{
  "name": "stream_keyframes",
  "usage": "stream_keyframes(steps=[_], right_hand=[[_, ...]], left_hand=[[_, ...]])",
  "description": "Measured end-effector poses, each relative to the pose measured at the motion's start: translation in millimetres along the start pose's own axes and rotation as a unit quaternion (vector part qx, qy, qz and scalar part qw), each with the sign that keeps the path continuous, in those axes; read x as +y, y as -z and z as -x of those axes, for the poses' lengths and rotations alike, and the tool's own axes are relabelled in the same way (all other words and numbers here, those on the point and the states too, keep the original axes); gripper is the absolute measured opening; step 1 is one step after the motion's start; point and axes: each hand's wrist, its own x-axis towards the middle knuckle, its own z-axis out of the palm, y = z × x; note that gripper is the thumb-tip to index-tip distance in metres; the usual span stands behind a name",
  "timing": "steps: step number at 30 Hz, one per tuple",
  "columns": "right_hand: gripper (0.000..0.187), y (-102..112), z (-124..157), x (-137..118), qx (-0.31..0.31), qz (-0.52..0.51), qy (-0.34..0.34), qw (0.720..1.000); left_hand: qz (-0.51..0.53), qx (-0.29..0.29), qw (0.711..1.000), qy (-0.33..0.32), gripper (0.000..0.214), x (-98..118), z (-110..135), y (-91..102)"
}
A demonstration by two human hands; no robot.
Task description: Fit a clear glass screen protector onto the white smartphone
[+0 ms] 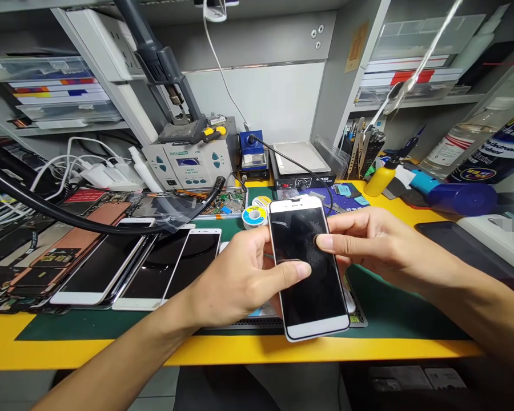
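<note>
A white-framed smartphone (310, 291) with a dark screen is held above the front of the green mat (389, 302), its top end tilted away from me. My left hand (248, 271) grips its left side, thumb lying on the glass and fingers behind. From the right, my right hand (368, 237) holds the upper edge, its thumb pressed on the screen and the other fingers partly hidden behind the phone. Smudges show on the glass. Under the phone, a mostly covered flat item with a dark perforated edge lies on the mat.
Several white phones (103, 268) and opened phone bodies (64, 251) lie at the left. Behind stand a hot-air rework station (192, 157), a solder spool (255, 217) and a hot plate (302, 168). A black hose (68, 220) crosses the left side. Bottles (462, 142) stand at the right.
</note>
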Motion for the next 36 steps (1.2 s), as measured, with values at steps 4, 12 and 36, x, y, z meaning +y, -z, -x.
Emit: stream_keyframes(steps=[4, 12, 36], right_hand=[[0.022, 0.2, 0.1, -0.9, 0.004, 0.0, -0.003, 1.0], [0.024, -0.1, 1.3, -1.0, 0.01, -0.006, -0.015, 1.0], [0.036, -3.3, -0.1, -0.9, 0.055, -0.005, 0.017, 0.998]], left_hand=[[0.002, 0.002, 1.0, 0.0, 0.027, -0.6, 0.4, -0.4], [0.007, -0.006, 1.0, 0.001, 0.03, -1.7, -0.9, 0.4], [0.102, -0.003, 0.994, 0.039, 0.029, -5.2, -4.7, 6.2]])
